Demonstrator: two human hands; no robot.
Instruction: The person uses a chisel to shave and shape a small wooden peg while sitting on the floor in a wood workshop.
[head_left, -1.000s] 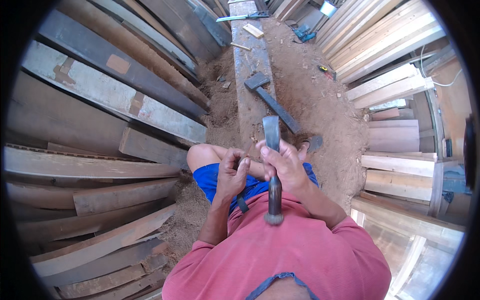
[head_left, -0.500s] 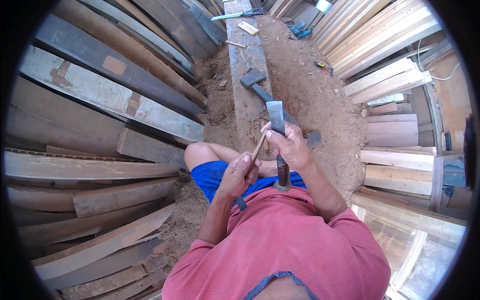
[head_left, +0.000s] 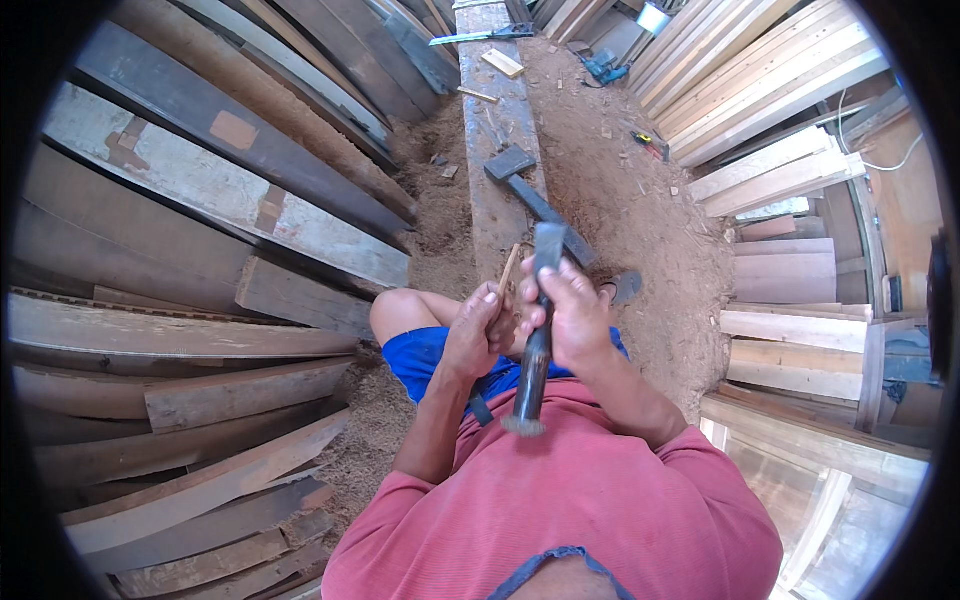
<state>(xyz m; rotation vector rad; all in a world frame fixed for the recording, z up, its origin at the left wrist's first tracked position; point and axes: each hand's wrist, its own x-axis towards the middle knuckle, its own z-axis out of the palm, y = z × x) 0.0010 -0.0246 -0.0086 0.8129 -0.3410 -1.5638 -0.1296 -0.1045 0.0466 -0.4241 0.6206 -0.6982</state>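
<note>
Fingers (head_left: 560, 290) around chisel (head_left: 537, 340), beam (head_left: 492, 190) beyond

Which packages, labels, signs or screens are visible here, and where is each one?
None can be made out. The right hand grips a wide chisel, the left hand holds a thin wooden stick, over a long beam among stacked planks.

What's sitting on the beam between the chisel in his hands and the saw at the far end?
In the head view, a mallet lies on the beam between chisel and saw; a small wood block lies farther on.
</note>
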